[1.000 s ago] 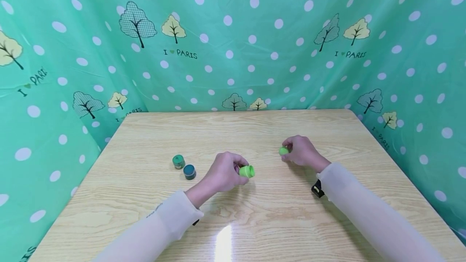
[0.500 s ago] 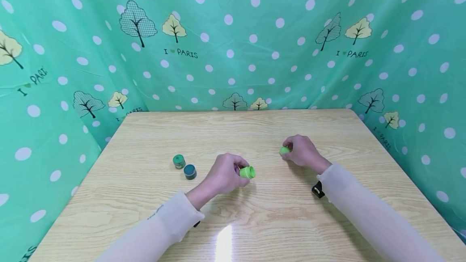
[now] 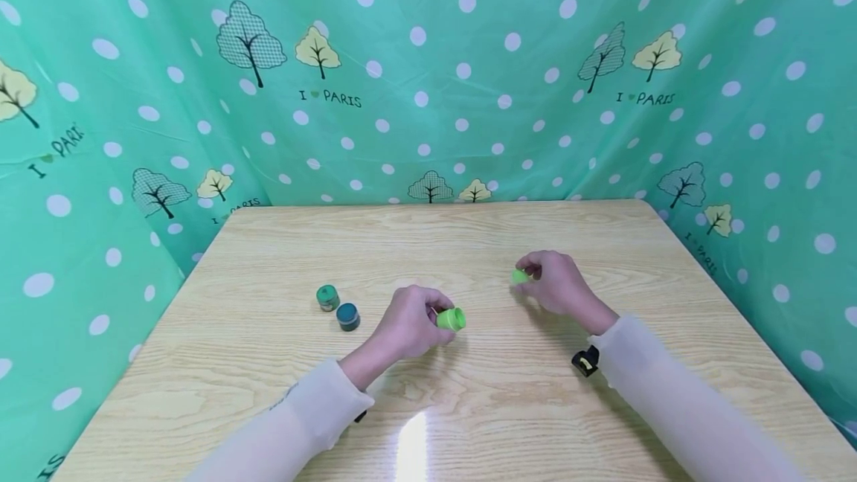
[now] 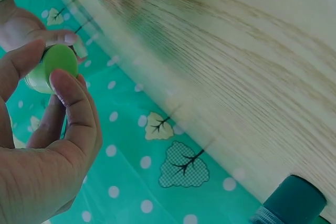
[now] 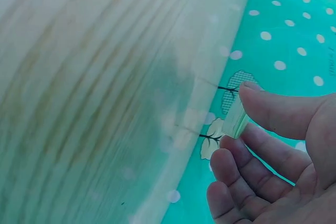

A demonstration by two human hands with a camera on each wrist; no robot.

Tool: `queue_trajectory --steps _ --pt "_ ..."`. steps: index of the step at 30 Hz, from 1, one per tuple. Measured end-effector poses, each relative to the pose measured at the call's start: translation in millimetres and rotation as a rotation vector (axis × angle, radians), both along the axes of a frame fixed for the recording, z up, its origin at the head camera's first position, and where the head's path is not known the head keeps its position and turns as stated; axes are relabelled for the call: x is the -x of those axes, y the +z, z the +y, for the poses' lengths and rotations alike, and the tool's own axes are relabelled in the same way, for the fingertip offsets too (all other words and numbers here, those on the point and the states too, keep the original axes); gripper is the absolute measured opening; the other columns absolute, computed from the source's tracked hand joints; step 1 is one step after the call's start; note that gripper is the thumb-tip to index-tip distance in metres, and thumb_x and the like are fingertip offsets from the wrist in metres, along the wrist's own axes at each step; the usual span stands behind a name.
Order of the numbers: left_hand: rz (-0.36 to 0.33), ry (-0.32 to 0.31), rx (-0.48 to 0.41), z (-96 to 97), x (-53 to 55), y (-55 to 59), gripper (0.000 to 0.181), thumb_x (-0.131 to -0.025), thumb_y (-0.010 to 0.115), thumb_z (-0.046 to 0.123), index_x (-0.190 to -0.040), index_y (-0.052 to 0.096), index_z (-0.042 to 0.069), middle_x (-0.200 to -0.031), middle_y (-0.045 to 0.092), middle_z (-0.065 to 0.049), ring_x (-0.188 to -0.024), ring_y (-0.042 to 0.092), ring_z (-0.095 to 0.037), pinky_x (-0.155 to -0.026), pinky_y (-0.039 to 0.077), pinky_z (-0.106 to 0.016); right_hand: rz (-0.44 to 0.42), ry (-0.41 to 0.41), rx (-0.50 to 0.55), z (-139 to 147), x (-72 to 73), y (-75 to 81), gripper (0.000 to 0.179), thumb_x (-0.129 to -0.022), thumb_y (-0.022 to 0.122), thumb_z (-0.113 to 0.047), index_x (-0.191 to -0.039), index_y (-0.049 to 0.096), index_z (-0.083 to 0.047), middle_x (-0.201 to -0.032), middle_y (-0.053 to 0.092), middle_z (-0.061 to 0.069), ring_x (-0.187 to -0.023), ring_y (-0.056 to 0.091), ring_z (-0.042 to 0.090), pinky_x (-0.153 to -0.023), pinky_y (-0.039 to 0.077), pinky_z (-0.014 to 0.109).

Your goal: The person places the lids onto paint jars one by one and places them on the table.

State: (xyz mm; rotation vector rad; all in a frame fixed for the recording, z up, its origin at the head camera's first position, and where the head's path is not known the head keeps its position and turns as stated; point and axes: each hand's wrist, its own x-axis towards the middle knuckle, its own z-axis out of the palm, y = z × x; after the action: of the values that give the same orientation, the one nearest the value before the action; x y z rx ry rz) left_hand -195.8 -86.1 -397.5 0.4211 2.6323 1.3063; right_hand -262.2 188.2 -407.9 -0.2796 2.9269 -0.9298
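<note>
My left hand (image 3: 410,322) grips a small light green paint jar (image 3: 447,320) above the table, its uncovered mouth turned to the right. In the left wrist view, the thumb and fingers close round this jar (image 4: 62,65). Farther right, my right hand (image 3: 557,283) pinches a light green jar lid (image 3: 519,277) between thumb and fingers. The right wrist view has the lid (image 5: 236,119) edge-on, apart from the jar. Left of my left hand stand two lidded paint jars, a green jar (image 3: 328,297) and a dark blue jar (image 3: 348,316).
The wooden table (image 3: 469,407) has a bright light reflection near its front. A green dotted curtain (image 3: 462,95) with printed trees surrounds the back and sides. Black straps with camera parts (image 3: 585,361) sit at the wrists.
Both hands keep their hold on the jar and the lid. The left hand has sunk slightly, and the right wrist has shifted a little toward the near side.
</note>
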Motion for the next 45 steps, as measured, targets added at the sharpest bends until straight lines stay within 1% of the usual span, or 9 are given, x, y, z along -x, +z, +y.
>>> queue_trajectory --steps 4,9,15,24,31,37,41,45 --pt "0.009 0.013 -0.001 -2.0 0.5 -0.4 0.029 -0.077 0.088 0.003 -0.104 0.077 0.005 -0.083 0.067 0.001 -0.073 0.059 -0.013 -0.066 0.054 -0.025 0.033 0.003 0.033 -0.3 -4.7 1.0 0.033 -0.088 0.081 -0.011 -0.119 0.071 -0.003 -0.109 0.067 0.011 -0.1 0.06 0.029 -0.086 0.052 0.042" --pt "0.012 0.03 -0.017 -4.4 1.5 2.1 0.029 -0.077 0.088 0.004 -0.103 0.077 0.006 -0.084 0.067 0.001 -0.075 0.06 -0.014 -0.067 0.055 -0.026 0.077 0.023 0.055 -1.4 -9.8 4.9 0.034 -0.087 0.082 -0.01 -0.118 0.072 -0.003 -0.105 0.069 0.009 -0.097 0.061 0.026 -0.083 0.052 0.042" --pt "0.005 0.037 -0.03 -5.5 1.2 3.3 0.03 -0.077 0.088 0.004 -0.105 0.076 0.005 -0.084 0.067 0.0 -0.075 0.059 -0.014 -0.066 0.054 -0.025 0.105 0.047 0.078 -5.7 -13.9 10.8 0.034 -0.085 0.084 -0.012 -0.117 0.072 -0.005 -0.102 0.07 0.007 -0.097 0.063 0.026 -0.081 0.051 0.04" --pt "0.003 0.04 -0.039 -5.5 1.4 0.9 0.029 -0.077 0.087 0.003 -0.104 0.076 0.004 -0.084 0.067 0.0 -0.074 0.058 -0.013 -0.065 0.053 -0.024 0.094 0.065 0.124 -15.7 -22.2 16.7 0.036 -0.085 0.085 -0.013 -0.118 0.072 -0.005 -0.107 0.071 0.006 -0.099 0.063 0.027 -0.083 0.052 0.041" --pt "0.003 0.048 -0.04 -6.2 1.7 -0.8 0.029 -0.078 0.087 0.004 -0.105 0.076 0.004 -0.085 0.067 0.0 -0.074 0.059 -0.013 -0.065 0.054 -0.024 0.112 0.088 0.143 -23.6 -28.2 16.3 0.034 -0.083 0.087 -0.013 -0.114 0.073 -0.008 -0.104 0.071 0.002 -0.097 0.064 0.025 -0.085 0.051 0.042" --pt "0.023 0.044 -0.042 -6.2 1.8 -2.0 0.029 -0.077 0.088 0.003 -0.104 0.077 0.004 -0.084 0.068 0.001 -0.073 0.059 -0.012 -0.064 0.054 -0.024 0.107 0.122 0.175 -29.5 -33.2 17.0 0.033 -0.083 0.087 -0.011 -0.113 0.074 -0.01 -0.102 0.071 -0.001 -0.097 0.064 0.026 -0.086 0.052 0.045" --pt "0.031 0.041 -0.039 -6.0 1.2 -2.5 0.03 -0.077 0.088 0.003 -0.104 0.077 0.003 -0.084 0.069 0.0 -0.073 0.059 -0.012 -0.064 0.054 -0.024 0.109 0.136 0.196 -32.4 -36.0 17.4 0.033 -0.082 0.087 -0.01 -0.113 0.074 -0.01 -0.101 0.071 -0.002 -0.096 0.063 0.025 -0.086 0.052 0.047" --pt "0.023 0.042 -0.036 -5.1 0.1 -2.6 0.031 -0.078 0.087 0.003 -0.106 0.076 0.003 -0.085 0.068 0.0 -0.074 0.059 -0.013 -0.064 0.054 -0.024 0.102 0.149 0.212 -35.3 -38.0 15.6 0.033 -0.082 0.087 -0.01 -0.111 0.074 -0.01 -0.101 0.071 -0.002 -0.096 0.063 0.025 -0.087 0.052 0.049"
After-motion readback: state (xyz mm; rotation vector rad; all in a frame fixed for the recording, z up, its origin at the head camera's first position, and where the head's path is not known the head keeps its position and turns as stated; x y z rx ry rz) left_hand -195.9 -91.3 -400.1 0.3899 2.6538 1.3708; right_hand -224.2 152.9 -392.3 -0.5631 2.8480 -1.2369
